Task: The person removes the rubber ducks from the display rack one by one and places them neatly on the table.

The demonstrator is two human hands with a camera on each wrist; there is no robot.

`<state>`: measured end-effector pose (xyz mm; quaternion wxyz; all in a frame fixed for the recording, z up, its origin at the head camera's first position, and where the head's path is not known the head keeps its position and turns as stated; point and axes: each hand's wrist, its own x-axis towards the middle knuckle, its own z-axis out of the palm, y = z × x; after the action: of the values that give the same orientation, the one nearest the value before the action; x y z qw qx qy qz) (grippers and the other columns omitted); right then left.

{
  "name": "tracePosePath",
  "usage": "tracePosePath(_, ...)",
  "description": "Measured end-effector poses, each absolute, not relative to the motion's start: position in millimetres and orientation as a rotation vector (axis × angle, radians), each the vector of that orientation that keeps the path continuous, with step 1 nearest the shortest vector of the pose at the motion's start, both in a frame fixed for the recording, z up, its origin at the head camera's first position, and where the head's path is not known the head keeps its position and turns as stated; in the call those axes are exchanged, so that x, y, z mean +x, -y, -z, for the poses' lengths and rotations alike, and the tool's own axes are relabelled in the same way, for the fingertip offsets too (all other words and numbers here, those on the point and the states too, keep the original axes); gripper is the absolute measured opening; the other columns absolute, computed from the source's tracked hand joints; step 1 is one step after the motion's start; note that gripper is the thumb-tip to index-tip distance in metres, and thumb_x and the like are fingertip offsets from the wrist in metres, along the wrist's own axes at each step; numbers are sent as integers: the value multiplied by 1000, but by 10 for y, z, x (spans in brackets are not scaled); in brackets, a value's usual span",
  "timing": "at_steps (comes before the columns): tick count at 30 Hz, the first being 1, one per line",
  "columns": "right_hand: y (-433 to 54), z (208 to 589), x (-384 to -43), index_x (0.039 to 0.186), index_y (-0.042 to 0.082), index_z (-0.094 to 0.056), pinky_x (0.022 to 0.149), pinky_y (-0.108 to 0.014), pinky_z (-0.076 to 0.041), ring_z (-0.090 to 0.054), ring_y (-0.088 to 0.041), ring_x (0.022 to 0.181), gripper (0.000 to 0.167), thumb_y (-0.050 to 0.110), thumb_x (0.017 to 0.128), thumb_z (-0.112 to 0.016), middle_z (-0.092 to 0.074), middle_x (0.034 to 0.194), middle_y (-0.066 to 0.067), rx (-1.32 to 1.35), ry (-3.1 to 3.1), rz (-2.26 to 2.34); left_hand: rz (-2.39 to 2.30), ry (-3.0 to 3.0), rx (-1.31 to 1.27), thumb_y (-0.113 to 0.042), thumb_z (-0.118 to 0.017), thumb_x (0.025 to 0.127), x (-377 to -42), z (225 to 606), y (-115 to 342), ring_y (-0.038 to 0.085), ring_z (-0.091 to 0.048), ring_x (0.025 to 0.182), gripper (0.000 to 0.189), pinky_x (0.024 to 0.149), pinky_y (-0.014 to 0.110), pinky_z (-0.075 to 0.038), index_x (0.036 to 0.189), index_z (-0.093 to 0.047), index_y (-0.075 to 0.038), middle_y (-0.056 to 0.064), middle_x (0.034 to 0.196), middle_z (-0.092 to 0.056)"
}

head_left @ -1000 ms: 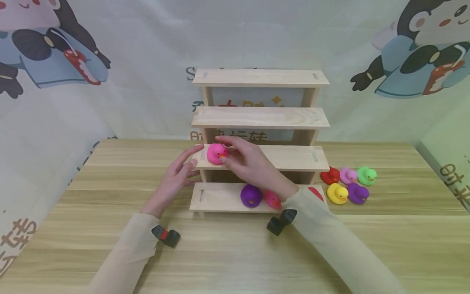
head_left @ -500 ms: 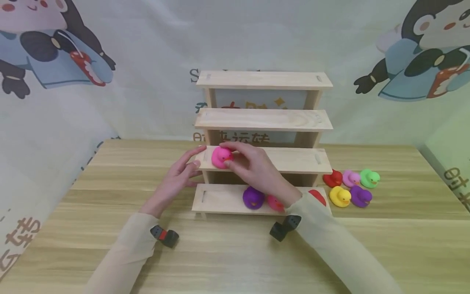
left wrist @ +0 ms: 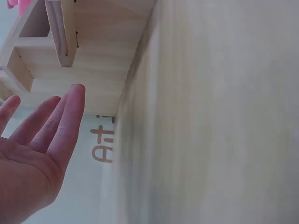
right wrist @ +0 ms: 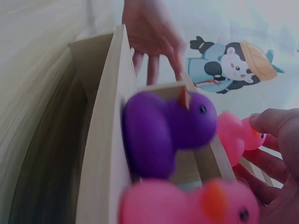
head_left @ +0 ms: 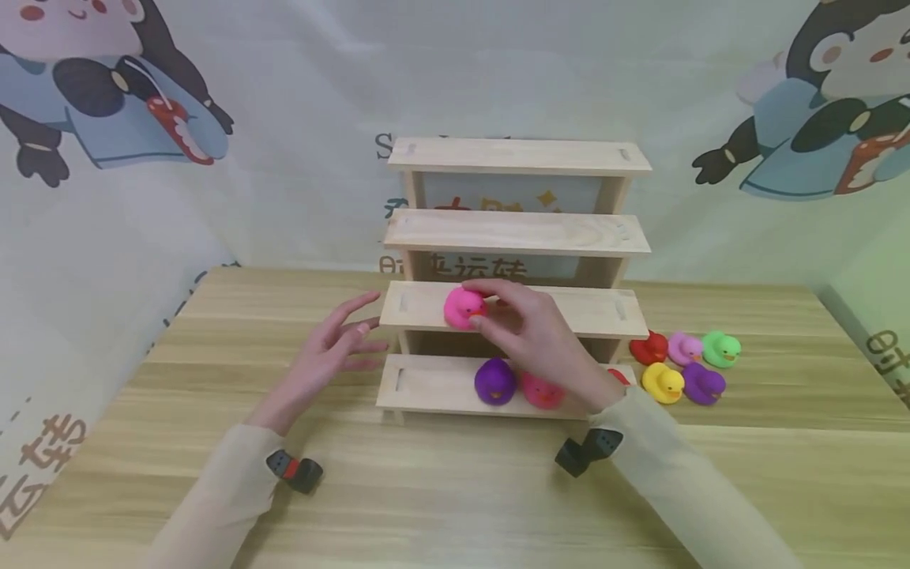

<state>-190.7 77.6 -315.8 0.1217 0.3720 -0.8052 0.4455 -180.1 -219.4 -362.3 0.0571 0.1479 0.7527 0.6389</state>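
Observation:
On the second step from the bottom of a wooden stepped rack [head_left: 419, 383], my right hand [head_left: 543, 336] pinches a bright pink rubber duck [head_left: 462, 307] between thumb and fingers. The right wrist view shows the thumb at the head of this pink duck [right wrist: 231, 140]. Beside the rack's left end my left hand [head_left: 327, 356] has its fingers extended and holds nothing. Below my right hand, a purple duck [head_left: 495, 382] and a darker pink duck [head_left: 542, 390] sit on the bottom step. A red thing [head_left: 620, 376] farther right there is mostly hidden by my right wrist.
Right of the rack, a red duck [head_left: 648, 348], a light purple duck [head_left: 686, 348], a green duck [head_left: 721, 349], a yellow duck [head_left: 663, 383] and another purple duck [head_left: 704, 384] stand together on the wooden table [head_left: 455, 506]. A printed cloth [head_left: 306, 158] hangs behind.
My right hand has moved to the right along the step with the pink duck. My left hand has drawn back leftward from the rack's end. The head view has shifted slightly.

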Motion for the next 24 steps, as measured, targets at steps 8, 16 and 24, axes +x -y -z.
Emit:
tracePosePath(8,-1070,3127,-1886,128,4,-60,92,-38,-51,-62,-22,108,43,7,87,-72,-64,120,-8,1008,2407,-1233,-1914,-2263,449,-19,-43,105,-1737,3674,2304,45,-56,111,48,85,47,-54,150,-31,-7,27,141,-43)
tracePosePath(16,-1359,3104,-1883,124,-1,-61,88,-43,-53,-62,-25,103,43,0,83,-74,-66,116,-12,982,2376,-1150,-1822,-2274,521,-16,-45,104,-1654,3675,2337,44,-60,107,46,82,48,-55,147,-36,-5,29,140,-43)
tracePosePath(24,-1570,3114,-1838,124,-1,-60,86,-47,-53,-62,-27,103,42,-2,83,-73,-66,114,-13,972,2424,-1064,-1777,-2247,525,-17,-47,103,-1586,3644,2350,40,-61,107,46,83,45,-55,147,-36,-7,28,132,-52)
